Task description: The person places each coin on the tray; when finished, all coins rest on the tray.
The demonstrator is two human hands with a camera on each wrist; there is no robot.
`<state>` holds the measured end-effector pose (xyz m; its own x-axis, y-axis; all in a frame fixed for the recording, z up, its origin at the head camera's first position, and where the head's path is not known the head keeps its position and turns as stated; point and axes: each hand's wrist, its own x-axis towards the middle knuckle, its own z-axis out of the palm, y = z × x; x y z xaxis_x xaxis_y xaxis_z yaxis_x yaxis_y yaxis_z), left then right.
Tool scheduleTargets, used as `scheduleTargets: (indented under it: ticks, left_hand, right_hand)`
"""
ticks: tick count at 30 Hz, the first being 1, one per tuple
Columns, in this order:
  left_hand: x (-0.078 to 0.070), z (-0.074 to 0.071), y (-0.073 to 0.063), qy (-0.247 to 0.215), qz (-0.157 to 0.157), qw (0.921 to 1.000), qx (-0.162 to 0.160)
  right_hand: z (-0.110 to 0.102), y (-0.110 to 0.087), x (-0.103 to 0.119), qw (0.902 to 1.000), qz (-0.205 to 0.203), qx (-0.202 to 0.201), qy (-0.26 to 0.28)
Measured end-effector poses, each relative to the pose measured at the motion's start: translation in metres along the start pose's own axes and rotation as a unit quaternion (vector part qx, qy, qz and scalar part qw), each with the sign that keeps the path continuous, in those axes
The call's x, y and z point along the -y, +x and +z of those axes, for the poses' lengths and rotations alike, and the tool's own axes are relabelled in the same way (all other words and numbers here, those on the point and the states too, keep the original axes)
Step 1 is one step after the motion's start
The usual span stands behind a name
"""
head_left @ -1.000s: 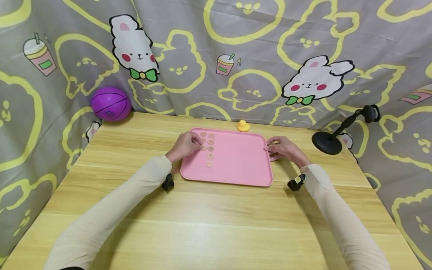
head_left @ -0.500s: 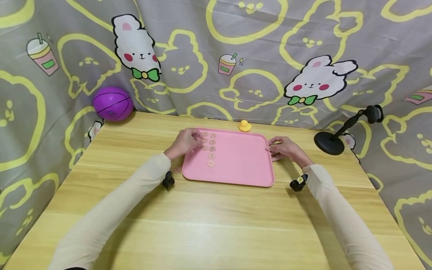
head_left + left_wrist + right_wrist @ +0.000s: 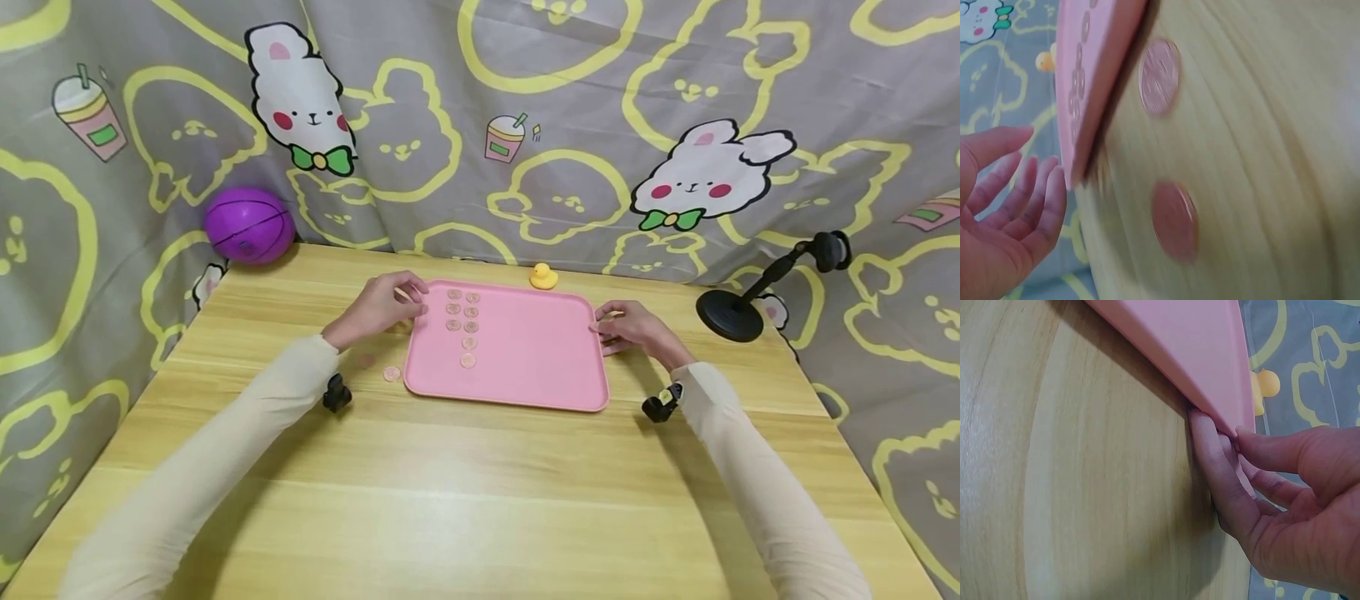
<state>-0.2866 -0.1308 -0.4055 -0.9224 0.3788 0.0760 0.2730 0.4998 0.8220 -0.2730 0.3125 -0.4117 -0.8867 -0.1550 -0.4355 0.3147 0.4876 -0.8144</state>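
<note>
Several copper-coloured coins (image 3: 468, 342) lie in two columns on the left part of a pink tray (image 3: 536, 358). My left hand (image 3: 384, 305) is over the tray's left edge near its far corner. In the left wrist view its thumb and loosely bent fingers (image 3: 1050, 209) stand apart with nothing between them. Loose coins lie on the table left of the tray, one pale (image 3: 1159, 76) and one darker (image 3: 1174, 220). My right hand (image 3: 632, 327) pinches the tray's right rim, the thumb (image 3: 1266, 450) on top and the fingers against its side and underneath.
A yellow rubber duck (image 3: 543, 276) sits just behind the tray. A purple ball (image 3: 250, 225) is at the back left of the wooden table (image 3: 480, 492). At the right stands a black stand (image 3: 730, 314) with a tilted arm. A patterned curtain (image 3: 420, 108) hangs behind.
My left hand has moved left from above the coin columns to the tray's edge. The left-column coins and loose table coins now show. The right hand keeps its grip on the rim.
</note>
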Motion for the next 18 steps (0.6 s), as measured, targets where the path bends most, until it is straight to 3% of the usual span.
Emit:
scheduleTargets:
  ticks: [8, 18]
  left_hand:
    - [0.018, -0.031, -0.018, -0.004, -0.015, 0.9990, 0.041]
    - [0.027, -0.058, -0.044, -0.010, -0.034, 0.9947, 0.096]
  right_hand:
    - [0.001, 0.001, -0.001, 1.0000, 0.000, -0.001, -0.006]
    - [-0.002, 0.003, -0.001, 0.9998, 0.006, 0.006, 0.015]
